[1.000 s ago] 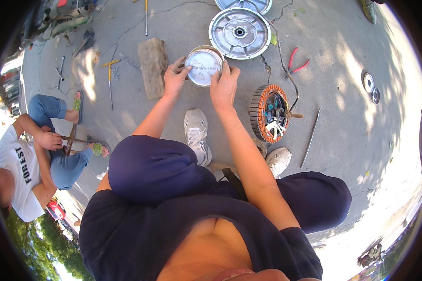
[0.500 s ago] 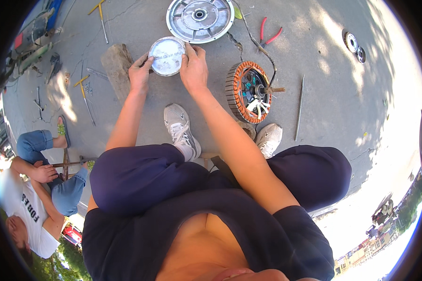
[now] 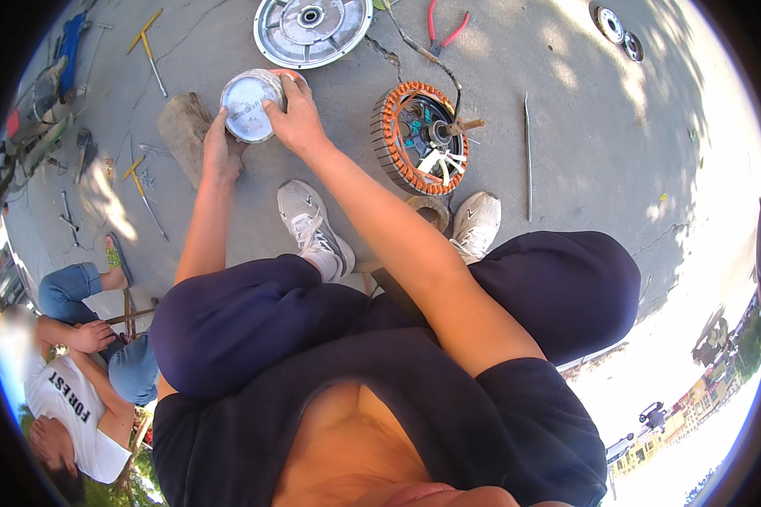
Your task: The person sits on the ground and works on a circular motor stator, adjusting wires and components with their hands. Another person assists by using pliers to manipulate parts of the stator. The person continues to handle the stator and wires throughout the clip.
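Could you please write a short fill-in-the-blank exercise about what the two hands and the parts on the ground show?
1. Both hands grip a round silver ____ on the ground.
2. The left hand also lies against a grey ____ beside it.
3. The copper-wound stator lies to the person's ____ of the right hand.
4. The pliers have ____ handles.

Missing words: cover; stone; right; red
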`<action>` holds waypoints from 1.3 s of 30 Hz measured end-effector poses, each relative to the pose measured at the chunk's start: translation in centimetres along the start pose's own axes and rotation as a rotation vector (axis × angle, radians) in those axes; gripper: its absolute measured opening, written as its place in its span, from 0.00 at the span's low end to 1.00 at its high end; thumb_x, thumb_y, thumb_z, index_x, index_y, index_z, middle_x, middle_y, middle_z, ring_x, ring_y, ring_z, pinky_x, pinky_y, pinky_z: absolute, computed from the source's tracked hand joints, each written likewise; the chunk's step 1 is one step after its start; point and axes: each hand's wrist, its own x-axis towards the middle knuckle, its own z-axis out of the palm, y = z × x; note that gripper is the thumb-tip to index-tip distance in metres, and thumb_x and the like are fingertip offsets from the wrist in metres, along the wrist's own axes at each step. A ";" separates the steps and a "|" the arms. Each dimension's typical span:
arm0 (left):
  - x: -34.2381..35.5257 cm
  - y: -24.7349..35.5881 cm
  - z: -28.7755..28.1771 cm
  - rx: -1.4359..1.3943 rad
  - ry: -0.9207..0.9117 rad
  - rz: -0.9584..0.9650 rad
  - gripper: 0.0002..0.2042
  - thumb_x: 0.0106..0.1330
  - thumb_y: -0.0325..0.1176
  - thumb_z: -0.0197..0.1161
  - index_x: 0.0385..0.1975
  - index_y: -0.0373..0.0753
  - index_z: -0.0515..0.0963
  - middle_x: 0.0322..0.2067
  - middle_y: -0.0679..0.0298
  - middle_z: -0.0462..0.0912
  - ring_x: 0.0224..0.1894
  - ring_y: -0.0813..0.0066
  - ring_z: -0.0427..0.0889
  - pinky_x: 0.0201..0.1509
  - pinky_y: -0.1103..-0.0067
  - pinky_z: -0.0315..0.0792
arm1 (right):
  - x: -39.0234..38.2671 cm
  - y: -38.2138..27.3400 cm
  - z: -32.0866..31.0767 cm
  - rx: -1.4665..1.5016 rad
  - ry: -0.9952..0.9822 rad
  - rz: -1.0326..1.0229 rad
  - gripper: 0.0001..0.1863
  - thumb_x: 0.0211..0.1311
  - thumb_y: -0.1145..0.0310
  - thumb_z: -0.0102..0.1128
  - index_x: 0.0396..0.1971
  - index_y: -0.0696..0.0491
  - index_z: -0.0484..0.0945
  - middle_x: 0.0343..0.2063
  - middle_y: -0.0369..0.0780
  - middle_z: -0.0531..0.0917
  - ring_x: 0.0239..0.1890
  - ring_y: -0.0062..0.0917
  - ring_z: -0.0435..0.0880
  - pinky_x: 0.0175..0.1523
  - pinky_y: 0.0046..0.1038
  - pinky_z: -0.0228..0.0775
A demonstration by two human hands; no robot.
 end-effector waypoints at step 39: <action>-10.4 0.0 40.5 1.235 -1.095 0.984 0.18 0.70 0.40 0.56 0.51 0.33 0.75 0.51 0.56 0.78 0.53 0.59 0.78 0.54 0.63 0.75 | 1.1 1.6 -54.0 0.602 0.439 0.575 0.28 0.70 0.74 0.47 0.68 0.59 0.53 0.63 0.49 0.64 0.66 0.43 0.65 0.65 0.38 0.66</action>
